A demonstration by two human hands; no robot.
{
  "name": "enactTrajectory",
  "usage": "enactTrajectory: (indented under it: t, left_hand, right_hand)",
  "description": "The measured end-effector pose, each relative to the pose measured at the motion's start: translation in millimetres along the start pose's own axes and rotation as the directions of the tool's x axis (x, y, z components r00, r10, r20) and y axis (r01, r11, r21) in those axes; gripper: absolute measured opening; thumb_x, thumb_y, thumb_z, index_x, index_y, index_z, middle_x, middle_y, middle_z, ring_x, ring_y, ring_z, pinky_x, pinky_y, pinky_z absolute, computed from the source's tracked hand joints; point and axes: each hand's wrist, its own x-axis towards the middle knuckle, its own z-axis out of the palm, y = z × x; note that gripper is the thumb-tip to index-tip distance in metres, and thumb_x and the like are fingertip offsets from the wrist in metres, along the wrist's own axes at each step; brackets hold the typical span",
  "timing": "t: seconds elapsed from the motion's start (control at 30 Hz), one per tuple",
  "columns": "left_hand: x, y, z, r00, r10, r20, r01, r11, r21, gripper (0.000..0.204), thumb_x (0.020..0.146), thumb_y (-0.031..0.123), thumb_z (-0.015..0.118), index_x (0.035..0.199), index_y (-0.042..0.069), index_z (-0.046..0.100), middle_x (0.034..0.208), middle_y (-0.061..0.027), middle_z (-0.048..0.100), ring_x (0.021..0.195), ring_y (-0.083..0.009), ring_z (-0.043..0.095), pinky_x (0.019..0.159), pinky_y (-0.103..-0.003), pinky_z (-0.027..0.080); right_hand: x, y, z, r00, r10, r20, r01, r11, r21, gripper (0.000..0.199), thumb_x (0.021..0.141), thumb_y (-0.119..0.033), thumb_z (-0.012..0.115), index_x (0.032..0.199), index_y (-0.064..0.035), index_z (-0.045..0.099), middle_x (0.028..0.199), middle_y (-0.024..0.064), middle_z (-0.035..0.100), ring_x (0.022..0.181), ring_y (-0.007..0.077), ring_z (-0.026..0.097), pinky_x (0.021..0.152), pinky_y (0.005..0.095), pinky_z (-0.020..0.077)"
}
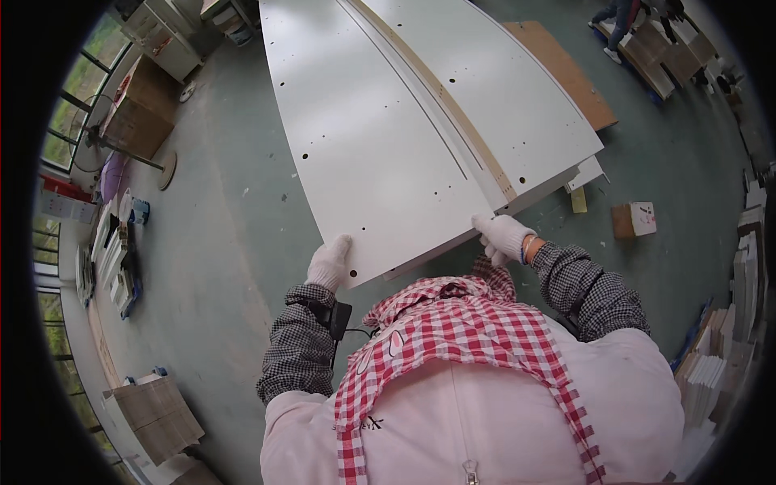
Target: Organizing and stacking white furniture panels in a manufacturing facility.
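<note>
A long white panel (364, 153) with drilled holes and a thin groove lies in front of me on top of a stack. My left hand (328, 262), in a white knit glove, is closed on its near left corner. At its near right corner my right hand (504, 237), gloved too, grips the edge with the fingers curled over. Alongside the panel runs a narrow tan strip (440, 93), seemingly a board's edge. To the right of that lies a second white panel (517, 113), also drilled. What lies under the near edge is mostly hidden.
A brown board (558, 69) sticks out beyond the stack on the right. A small carton (633, 220) sits on the green floor. Stacked boards (158, 416) stand at the lower left, a fan (166, 170) at the left. Another person (621, 24) is at the far right.
</note>
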Motion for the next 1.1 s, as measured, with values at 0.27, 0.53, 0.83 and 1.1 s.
enactTrajectory:
  t: [0.27, 0.53, 0.83, 1.1]
  left_hand:
    - [-29.5, 76.0, 13.4, 0.996, 0.017, 0.092, -0.037, 0.976, 0.215, 0.062, 0.095, 0.054, 0.044, 0.113, -0.002, 0.065, 0.093, -0.0203, 0.071, 0.076, -0.0303, 0.070, 0.069, -0.039, 0.055]
    - [-36.8, 89.8, 11.2, 0.994, 0.017, 0.109, -0.043, 0.970, 0.238, 0.060, 0.096, 0.052, 0.041, 0.109, -0.002, 0.065, 0.082, -0.0208, 0.068, 0.069, -0.0296, 0.068, 0.066, -0.040, 0.054]
    - [-12.9, 63.3, -2.0, 0.933, 0.204, 0.295, -0.354, 0.658, 0.664, 0.050, 0.103, 0.044, 0.034, 0.106, 0.007, 0.068, 0.098, -0.0266, 0.070, 0.089, -0.0431, 0.068, 0.075, -0.055, 0.052]
    - [-17.7, 88.3, -2.4, 0.979, 0.037, 0.202, -0.140, 0.840, 0.524, 0.077, 0.094, 0.063, 0.046, 0.068, -0.007, 0.065, 0.052, -0.0158, 0.057, 0.050, -0.0277, 0.063, 0.053, -0.040, 0.051]
  right_hand:
    - [9.0, 0.9, 7.0, 0.994, -0.016, -0.109, 0.088, 0.711, 0.698, 0.032, 0.100, -0.034, 0.047, 0.082, -0.0100, 0.037, 0.059, 0.0022, 0.036, 0.042, 0.0124, 0.030, 0.037, 0.0300, 0.0280]
    - [5.4, -7.3, 8.8, 0.981, 0.032, -0.189, 0.095, 0.773, 0.627, 0.033, 0.101, -0.037, 0.043, 0.093, -0.0049, 0.044, 0.070, 0.0123, 0.053, 0.044, 0.0169, 0.043, 0.040, 0.0337, 0.0443]
    - [14.2, 7.8, 11.8, 0.990, -0.047, -0.133, 0.119, 0.788, 0.605, 0.056, 0.103, -0.045, 0.040, 0.101, 0.0092, 0.054, 0.086, 0.0225, 0.065, 0.049, 0.0255, 0.056, 0.047, 0.0418, 0.0467]
    - [36.4, 25.0, 13.1, 0.986, -0.013, -0.167, 0.089, 0.886, 0.455, 0.066, 0.102, -0.054, 0.036, 0.107, 0.0086, 0.058, 0.073, 0.0192, 0.062, 0.063, 0.0283, 0.065, 0.056, 0.0407, 0.0518]
